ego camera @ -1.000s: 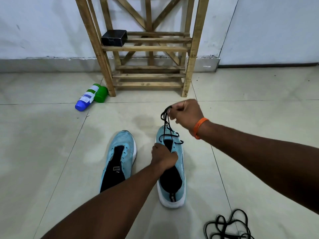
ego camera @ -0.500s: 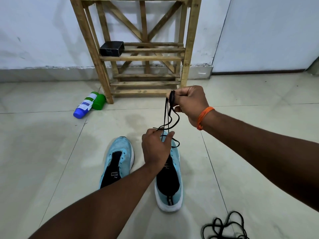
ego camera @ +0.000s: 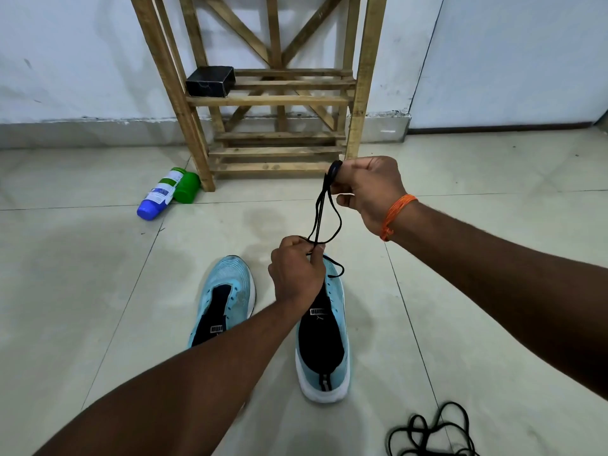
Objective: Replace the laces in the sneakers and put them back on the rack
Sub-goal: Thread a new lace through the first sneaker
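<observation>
Two light-blue sneakers with black tongues lie on the tiled floor, toes pointing away from me: the left sneaker (ego camera: 225, 301) has no lace, the right sneaker (ego camera: 324, 343) sits under my hands. A black lace (ego camera: 324, 212) stretches between my hands above the right sneaker's toe. My right hand (ego camera: 370, 189), with an orange wrist thread, grips the lace's upper loops. My left hand (ego camera: 296, 271) pinches its lower strands, and one end curls onto the shoe. The wooden rack (ego camera: 276, 100) stands against the wall beyond.
A second black lace (ego camera: 431, 432) lies coiled on the floor at the lower right. A small black box (ego camera: 210, 81) sits on the rack's shelf. A white-and-blue bottle (ego camera: 159, 195) and a green cup (ego camera: 187, 191) lie beside the rack's left leg.
My right hand has lifted the lace up and away from the right sneaker. My left hand left the shoe's tongue and rose to pinch the lace strands.
</observation>
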